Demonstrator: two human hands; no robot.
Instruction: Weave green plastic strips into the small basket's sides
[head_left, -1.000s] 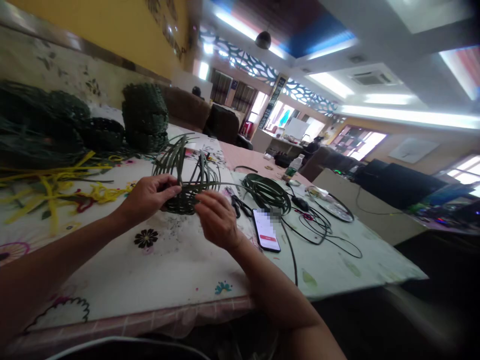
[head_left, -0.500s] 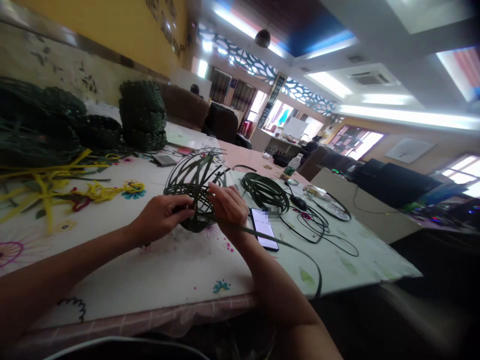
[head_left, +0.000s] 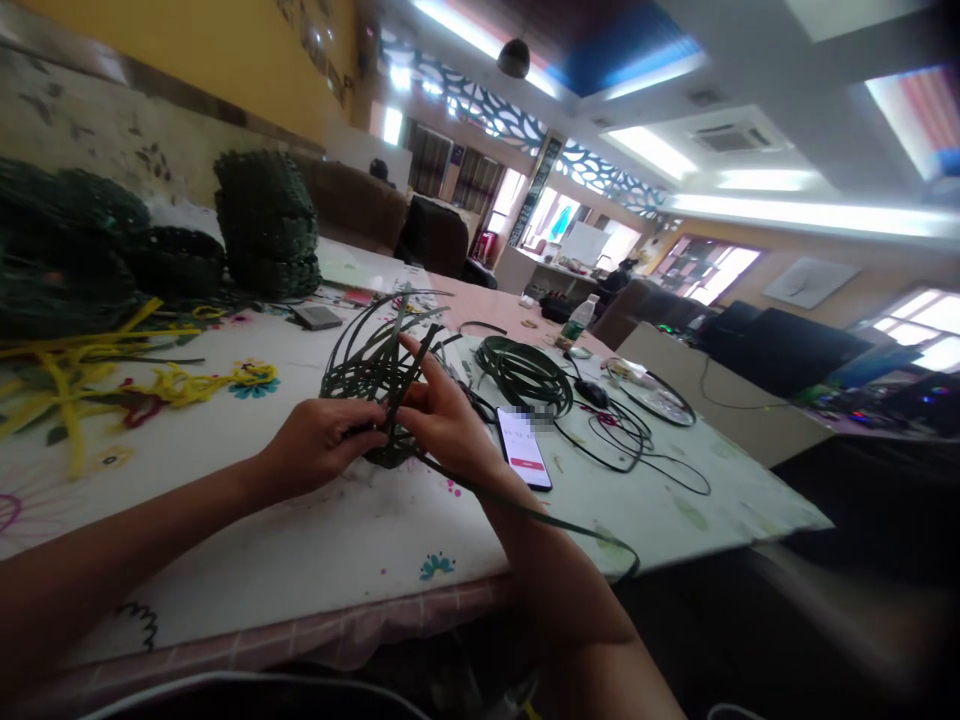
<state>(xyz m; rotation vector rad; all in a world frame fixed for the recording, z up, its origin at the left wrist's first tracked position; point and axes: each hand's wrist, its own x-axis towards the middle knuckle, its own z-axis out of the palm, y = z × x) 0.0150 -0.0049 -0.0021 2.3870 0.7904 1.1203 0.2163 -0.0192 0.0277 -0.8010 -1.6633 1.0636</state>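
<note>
A partly woven basket of dark green strips (head_left: 364, 372) stands on the patterned tablecloth, loose strip ends curving up from it. My left hand (head_left: 322, 440) pinches the near side of the weave between thumb and fingers. On the basket's right side, my right hand (head_left: 446, 415) has its index finger stretched up along the upright strips, with its thumb low against the weave; whether it grips a strip is hard to make out. A long green strip (head_left: 570, 525) runs from the basket beneath my right hand, across the forearm, to the table's front edge.
A phone (head_left: 525, 450) lies right of my right hand, with a coil of green strip (head_left: 525, 375) behind it. Further off are a bottle (head_left: 577, 322) and a black mouse (head_left: 592, 392). At left are yellow strips (head_left: 67, 390) and dark green woven baskets (head_left: 266, 225).
My right hand has turned, its index finger now pointing up along the strips and its thumb nearer my left hand. My left hand keeps its pinch. The view has shifted slightly.
</note>
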